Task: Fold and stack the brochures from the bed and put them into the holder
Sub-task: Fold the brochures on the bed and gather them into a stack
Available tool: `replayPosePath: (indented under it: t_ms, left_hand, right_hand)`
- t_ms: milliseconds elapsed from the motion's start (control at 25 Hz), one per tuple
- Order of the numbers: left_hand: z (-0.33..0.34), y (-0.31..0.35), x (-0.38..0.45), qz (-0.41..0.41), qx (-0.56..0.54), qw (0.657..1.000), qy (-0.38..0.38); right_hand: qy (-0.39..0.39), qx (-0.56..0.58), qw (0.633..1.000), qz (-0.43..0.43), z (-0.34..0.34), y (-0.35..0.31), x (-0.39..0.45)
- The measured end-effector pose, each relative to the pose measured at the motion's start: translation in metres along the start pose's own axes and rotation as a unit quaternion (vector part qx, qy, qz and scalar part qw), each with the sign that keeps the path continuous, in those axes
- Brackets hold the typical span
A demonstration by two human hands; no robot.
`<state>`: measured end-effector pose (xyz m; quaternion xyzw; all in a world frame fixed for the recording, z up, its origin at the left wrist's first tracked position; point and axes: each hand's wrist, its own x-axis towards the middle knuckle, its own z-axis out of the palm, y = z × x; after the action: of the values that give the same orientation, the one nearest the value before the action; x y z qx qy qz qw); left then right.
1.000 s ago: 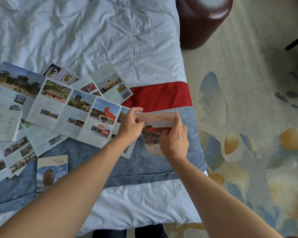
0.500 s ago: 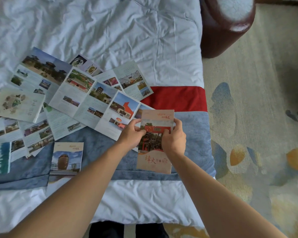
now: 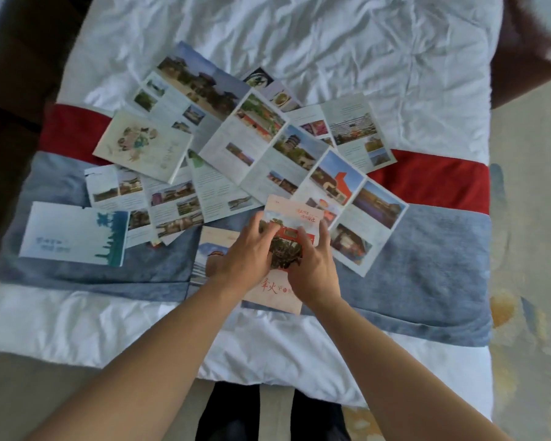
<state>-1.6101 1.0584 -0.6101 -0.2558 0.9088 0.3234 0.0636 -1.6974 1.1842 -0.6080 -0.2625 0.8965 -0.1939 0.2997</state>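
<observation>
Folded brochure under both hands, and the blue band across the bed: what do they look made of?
Folded brochure: thin printed paper, probably lightly coated, judging by its crisp straight edges and flat photo cover. Blue band: woven or plush fabric, matte and mottled, with a stitched seam along its near edge.

- One view only: a wide-angle camera worn on the person's head, so there is no second view with which it could share any part of the scene.
- It looks forward and steeply down over the foot of the bed [image 3: 379,58], from the standing person's side of it.
- Both forearms enter from the bottom edge and reach up toward the middle of the frame, with the person's dark-clad legs [image 3: 268,415] directly below the lens.
- The bed fills most of the frame; strips of patterned carpet [image 3: 531,281] show at the right edge.
- Straight edges bow toward the frame's borders.
</observation>
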Motion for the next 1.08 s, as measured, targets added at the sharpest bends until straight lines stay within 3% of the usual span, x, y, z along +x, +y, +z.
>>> replayPosePath:
  t_ms: [120, 400, 560, 1080]
  left_hand:
    - [-0.006, -0.049, -0.023, -0.021, 0.057, 0.998, -0.028]
    - [-0.003, -0.119, -0.057, -0.047, 0.051, 0.996, -0.048]
    - [0.004, -0.135, -0.060, -0.051, 0.058, 0.995, -0.058]
    - [0.020, -0.146, -0.063, -0.050, 0.220, 0.970, -0.088]
  right_hand:
    - [-0.044, -0.034, 0.998, -0.032, 0.044, -0.026, -0.001]
    - [-0.094, -0.091, 0.990, -0.055, 0.112, -0.053, -0.008]
    - [-0.096, -0.118, 0.987, -0.057, 0.129, -0.055, -0.005]
    - [-0.102, -0.220, 0.965, -0.099, 0.140, -0.044, 0.002]
